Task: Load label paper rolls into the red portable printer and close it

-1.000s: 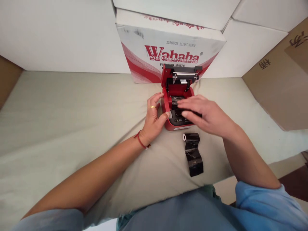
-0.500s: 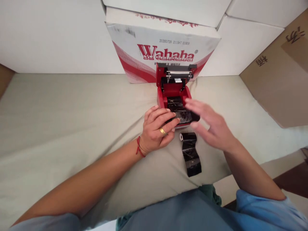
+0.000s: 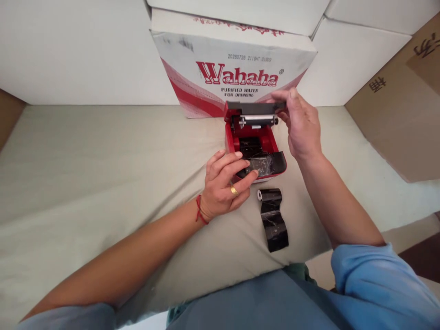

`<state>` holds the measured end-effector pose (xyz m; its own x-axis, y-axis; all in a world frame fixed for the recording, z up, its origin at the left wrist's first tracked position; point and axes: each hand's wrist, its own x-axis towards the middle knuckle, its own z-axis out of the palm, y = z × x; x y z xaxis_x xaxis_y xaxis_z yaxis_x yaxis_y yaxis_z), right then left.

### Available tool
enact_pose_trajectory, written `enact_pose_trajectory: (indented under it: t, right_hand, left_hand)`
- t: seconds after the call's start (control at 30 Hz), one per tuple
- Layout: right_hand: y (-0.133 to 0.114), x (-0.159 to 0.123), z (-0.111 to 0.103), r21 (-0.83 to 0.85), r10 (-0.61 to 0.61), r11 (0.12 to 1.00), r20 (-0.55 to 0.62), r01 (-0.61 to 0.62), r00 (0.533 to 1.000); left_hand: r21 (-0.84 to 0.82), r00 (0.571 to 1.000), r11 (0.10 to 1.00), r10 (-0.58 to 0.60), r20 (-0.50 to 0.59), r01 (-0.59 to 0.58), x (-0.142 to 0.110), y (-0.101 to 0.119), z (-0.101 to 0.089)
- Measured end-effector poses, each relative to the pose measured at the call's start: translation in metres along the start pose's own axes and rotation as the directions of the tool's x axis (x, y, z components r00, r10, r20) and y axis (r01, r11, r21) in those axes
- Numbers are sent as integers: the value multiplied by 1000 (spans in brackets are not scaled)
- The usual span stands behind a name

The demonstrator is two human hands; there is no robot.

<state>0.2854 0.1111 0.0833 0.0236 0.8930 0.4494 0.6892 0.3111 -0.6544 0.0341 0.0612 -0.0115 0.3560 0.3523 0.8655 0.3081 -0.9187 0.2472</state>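
A small red and black printer [image 3: 228, 137] stands on the cloth with its lid [image 3: 254, 108] partly raised, showing a roller underneath. Inside lies shiny black film [image 3: 250, 145], which runs forward over the front edge. My left hand [image 3: 227, 181], wearing a ring, lies over the printer's left front corner; its outstretched fingertips press on the film. My right hand [image 3: 304, 123] grips the right end of the lid between thumb and fingers, some of which are hidden behind it. In front of the printer a black roll [image 3: 271, 196] lies partly unwound toward me.
Behind the printer stands a white and red water carton [image 3: 240, 55], with plain white boxes [image 3: 85, 50] around it. A brown cardboard box [image 3: 402, 110] bounds the right side. Pale green cloth [image 3: 103, 160] covers the surface, slightly wrinkled near my left arm.
My right hand has moved from beside the printer's front up to the lid and taken hold of it. The lid has tilted forward and down a little. My left hand has stayed in place.
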Motion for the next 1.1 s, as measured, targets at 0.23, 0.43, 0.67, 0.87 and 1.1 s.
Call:
enact_pose_trajectory:
  t: [0.23, 0.43, 0.67, 0.87, 1.1]
  right_hand:
    - [-13, -81, -18, 68, -76, 995, 40, 73, 996]
    - [-14, -102, -4, -48, -122, 991, 13, 123, 992]
    - [-13, -102, -6, -49, -139, 988, 87, 144, 986]
    - [-16, -103, -7, -30, -138, 989, 97, 142, 986]
    - [-16, -102, -7, -63, -96, 993, 121, 104, 988]
  left_hand:
    - [-25, 996, 997, -70, 64, 72, -5, -2, -3]
    - [-16, 999, 1000, -19, 27, 19, -2, -3, 0]
    - [-174, 987, 971, -158, 36, 162, 5, -9, -7]
    - [-229, 940, 912, -324, 104, 340, 17, -15, -15]
    - [-114, 929, 925, -346, 134, 362, 29, -13, -22]
